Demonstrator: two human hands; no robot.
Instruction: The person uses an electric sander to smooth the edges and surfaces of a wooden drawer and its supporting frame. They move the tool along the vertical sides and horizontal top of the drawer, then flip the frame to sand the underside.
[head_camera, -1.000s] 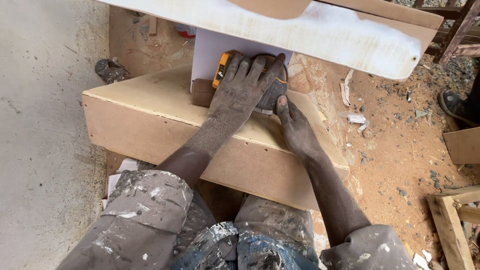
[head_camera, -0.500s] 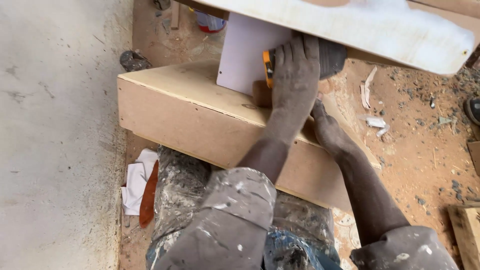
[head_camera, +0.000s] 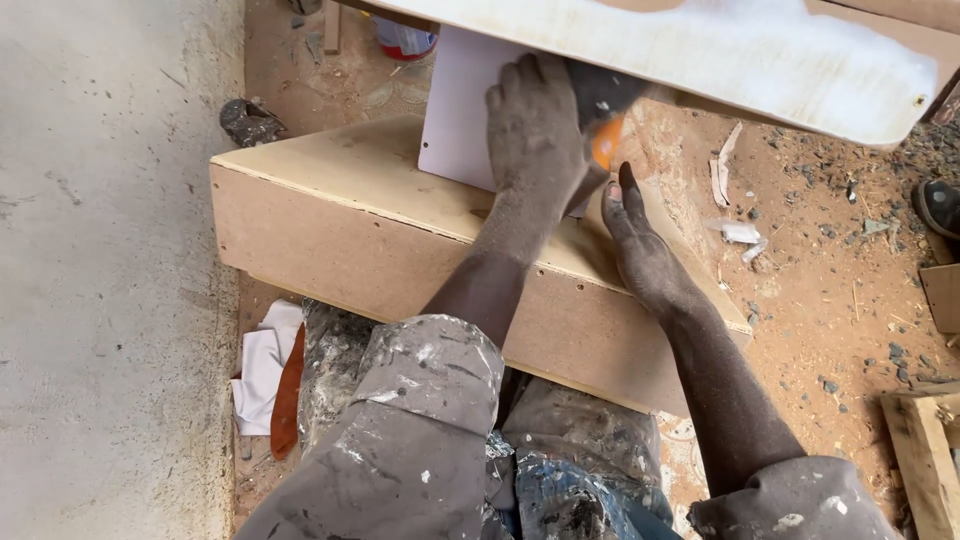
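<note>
The power sander is the thing in play here: dark body with an orange part showing, sitting at the far edge of the fibreboard box, half tucked under the white-smeared board that hangs over the top of the view. The left hand is wrapped down over the top of it, fingers curled around the body, so it's clamped on and not loose. Right hand lies flat and open on the top of the box just beside the sander, fingers stretched out, holding nothing.

My guess on handling: a sander like that is chunky, rigid and fairly weighty for its size, and everything here is coated in dust, so the shell is probably a bit slick. A palm over the top like this looks like the sensible grip; I can't see any cord or switch from this angle.

Right behind the sander a thin white sheet stands against the box. Further out there's a crumpled white rag on the dirt floor by the knee, wood scraps at the right, and the pale concrete floor on the left.
</note>
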